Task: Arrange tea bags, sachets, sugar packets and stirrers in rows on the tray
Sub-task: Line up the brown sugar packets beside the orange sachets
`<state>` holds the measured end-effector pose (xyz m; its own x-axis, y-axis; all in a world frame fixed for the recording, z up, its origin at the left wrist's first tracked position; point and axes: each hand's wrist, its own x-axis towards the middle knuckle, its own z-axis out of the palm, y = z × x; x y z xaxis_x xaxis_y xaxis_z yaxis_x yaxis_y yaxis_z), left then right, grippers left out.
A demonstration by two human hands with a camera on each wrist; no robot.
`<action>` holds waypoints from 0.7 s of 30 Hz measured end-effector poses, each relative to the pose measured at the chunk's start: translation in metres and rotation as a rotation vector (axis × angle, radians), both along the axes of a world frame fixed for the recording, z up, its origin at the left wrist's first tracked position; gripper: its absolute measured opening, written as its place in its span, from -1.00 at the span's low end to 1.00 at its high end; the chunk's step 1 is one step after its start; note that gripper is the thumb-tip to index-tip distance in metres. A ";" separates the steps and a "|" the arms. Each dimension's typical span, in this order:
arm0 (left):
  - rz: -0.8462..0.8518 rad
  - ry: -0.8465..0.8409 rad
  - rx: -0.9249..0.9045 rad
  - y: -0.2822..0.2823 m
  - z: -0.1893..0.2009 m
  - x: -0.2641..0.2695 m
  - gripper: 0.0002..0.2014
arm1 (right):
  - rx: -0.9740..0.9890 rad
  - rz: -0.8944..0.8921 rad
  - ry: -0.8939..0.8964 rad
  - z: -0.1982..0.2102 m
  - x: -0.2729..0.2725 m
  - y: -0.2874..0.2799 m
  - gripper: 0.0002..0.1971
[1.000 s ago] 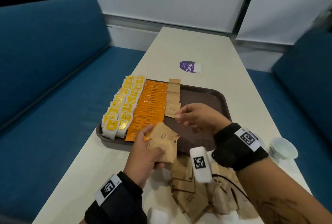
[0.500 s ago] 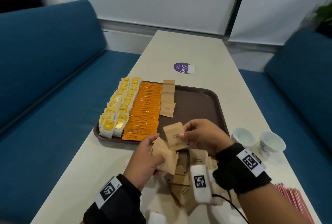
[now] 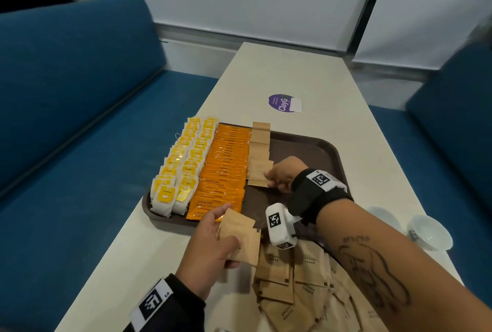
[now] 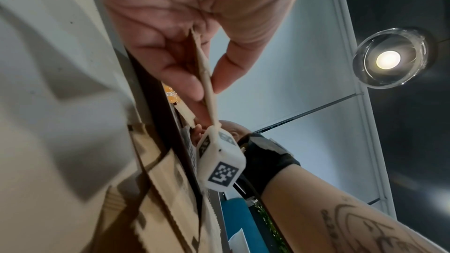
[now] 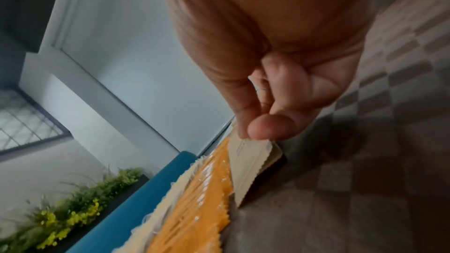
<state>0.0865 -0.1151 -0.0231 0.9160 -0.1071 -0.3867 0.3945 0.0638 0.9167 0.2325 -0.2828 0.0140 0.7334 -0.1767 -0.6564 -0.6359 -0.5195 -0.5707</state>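
A dark brown tray (image 3: 306,149) carries two rows of yellow-tagged tea bags (image 3: 183,164), a row of orange coffee sachets (image 3: 226,169) and a short row of brown sugar packets (image 3: 260,142). My right hand (image 3: 283,176) pinches one brown sugar packet (image 3: 259,178) at the near end of that row, low over the tray; the right wrist view shows thumb and finger on the same packet (image 5: 250,163). My left hand (image 3: 213,246) holds a small stack of sugar packets (image 3: 241,236) at the tray's near edge, seen edge-on as held packets (image 4: 207,82) in the left wrist view.
Loose brown sugar packets (image 3: 300,286) are heaped on the white table (image 3: 287,70) near me. Two small white cups (image 3: 428,230) stand at the right. A purple sticker (image 3: 282,102) lies beyond the tray. Blue sofas (image 3: 80,118) flank the table.
My right hand took a packet from the left hand's stack and carried it forward onto the tray, to the near end of the sugar row. The left hand stayed put.
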 end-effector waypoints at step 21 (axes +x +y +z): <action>0.010 0.025 -0.089 0.002 -0.006 0.009 -0.39 | -0.009 0.060 -0.176 -0.021 0.029 -0.005 -0.82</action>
<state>0.0952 -0.1131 -0.0291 0.9073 -0.1335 -0.3988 0.4161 0.1488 0.8970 0.2611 -0.2877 -0.0074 0.8463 -0.1349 -0.5153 -0.4944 -0.5589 -0.6657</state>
